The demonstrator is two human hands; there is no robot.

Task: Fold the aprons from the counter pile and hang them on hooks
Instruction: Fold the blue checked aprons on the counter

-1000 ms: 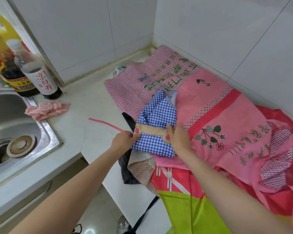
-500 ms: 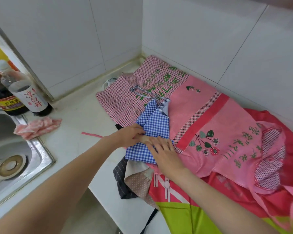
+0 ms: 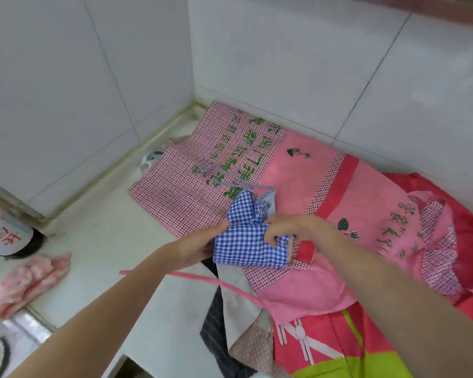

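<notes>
While both hands work at the small blue-and-white gingham apron [image 3: 247, 245], the left hand [image 3: 200, 245] holds its left edge with fingers curled against the cloth, and the right hand [image 3: 287, 227] pinches a bunch of the fabric near its top right corner. The bundle sits on top of the pile of aprons, over a pink cotton apron with green printed characters [image 3: 366, 214] and beside a red-and-white checked apron [image 3: 186, 192] spread toward the corner.

The step in hand looks like finishing the fold of this gingham piece. To do it well, I would judge that the loose striped tie [image 3: 230, 177] trailing from its top should be tucked in or wrapped round first, and the edges squared before lifting, or the bundle will fall open on the way to a hook. No hook is in view.

Nearer the body, a thin pink strap [image 3: 202, 279] crosses the white stone counter [image 3: 107, 227]. To the left, the steel sink [image 3: 25, 327] shows only a corner; what it contains is too cropped to tell. A crumpled pink cloth [image 3: 28, 282] lies at its rim, and a labelled bottle [image 3: 3, 230] stands behind.
</notes>
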